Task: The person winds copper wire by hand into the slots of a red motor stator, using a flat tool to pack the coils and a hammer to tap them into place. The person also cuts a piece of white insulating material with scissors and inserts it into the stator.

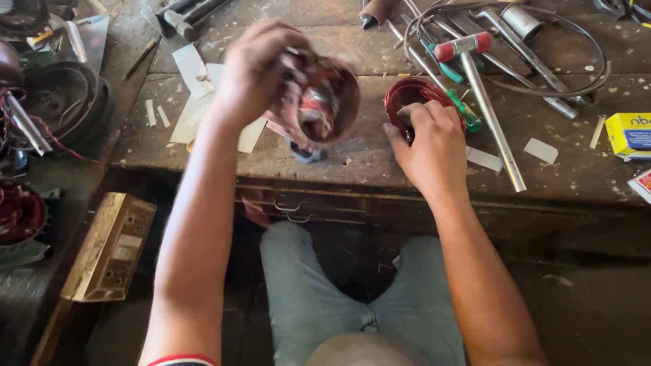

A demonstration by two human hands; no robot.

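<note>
Left hand [254, 71]: raised above the workbench [339, 159], fingers clamped on a blurred round motor part [329, 102] with red wire windings.
Right hand [430, 146]: resting on the bench, fingers closed on the near edge of a red wire coil [413, 95].
Hands: apart, each on its own piece.
Beside the coil: green-handled screwdriver [464, 112], red-headed hammer [475, 74].
Far right: yellow box [629, 134].
Under the motor part: paper scraps [196, 71].
Below bench: knees in jeans [305, 298].

Blurred red-wound motor stator [325, 102] held up, red wire coil [415, 95] on bench
</note>
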